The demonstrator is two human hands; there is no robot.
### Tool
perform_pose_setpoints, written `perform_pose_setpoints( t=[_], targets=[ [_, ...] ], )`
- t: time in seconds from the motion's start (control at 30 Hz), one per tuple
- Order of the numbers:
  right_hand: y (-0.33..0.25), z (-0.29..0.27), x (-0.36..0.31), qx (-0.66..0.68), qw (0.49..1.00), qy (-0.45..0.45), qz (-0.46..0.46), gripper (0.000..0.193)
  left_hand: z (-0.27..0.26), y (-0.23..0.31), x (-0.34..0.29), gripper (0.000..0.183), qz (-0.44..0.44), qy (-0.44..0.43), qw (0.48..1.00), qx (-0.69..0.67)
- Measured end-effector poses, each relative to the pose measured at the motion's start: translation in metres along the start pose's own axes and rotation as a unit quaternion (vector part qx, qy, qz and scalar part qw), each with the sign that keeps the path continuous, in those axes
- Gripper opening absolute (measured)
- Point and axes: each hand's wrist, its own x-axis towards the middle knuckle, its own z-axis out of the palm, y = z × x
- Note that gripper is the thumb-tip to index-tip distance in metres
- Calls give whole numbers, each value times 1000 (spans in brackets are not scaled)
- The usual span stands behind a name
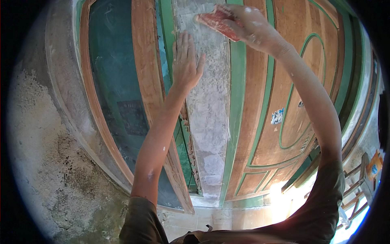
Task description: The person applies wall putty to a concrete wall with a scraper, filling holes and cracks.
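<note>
My right hand (pixel 256 28) is raised high and grips a folded piece of red sandpaper (pixel 217 21), dusted with white. The sandpaper is at the upper part of a narrow grey plastered wall strip (pixel 209 110). Lower and to the left, my left hand (pixel 187 61) lies flat with its fingers stretched upward. It rests over the left edge of the strip and holds nothing. Pale dust and specks coat both hands and forearms.
Left of the strip stands a wood-framed dark green panel (pixel 113 73). To the right is a brown wooden door (pixel 280 138) with green trim. A stained, rough wall (pixel 61 175) fills the lower left. A wooden ladder-like frame (pixel 357 187) stands at the lower right, near bright light.
</note>
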Motion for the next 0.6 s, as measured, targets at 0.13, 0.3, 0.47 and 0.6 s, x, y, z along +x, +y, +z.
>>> perform_pose_setpoints(
  t=[0.13,0.3,0.47,0.6],
  targets=[
    [-24,26,-12,-23,995,-61,-79,27,-7,11,-36,59,-146,47,987,-46],
    [-27,53,-50,-289,939,-24,-186,28,-6,27,-73,62,-224,-4,968,-117],
    [-24,72,-58,-253,945,44,-202,22,-11,24,-77,62,-225,-28,968,-112],
    [-29,88,-75,-273,947,-6,-171,25,-10,23,-78,61,-216,-31,971,-98]
  ],
)
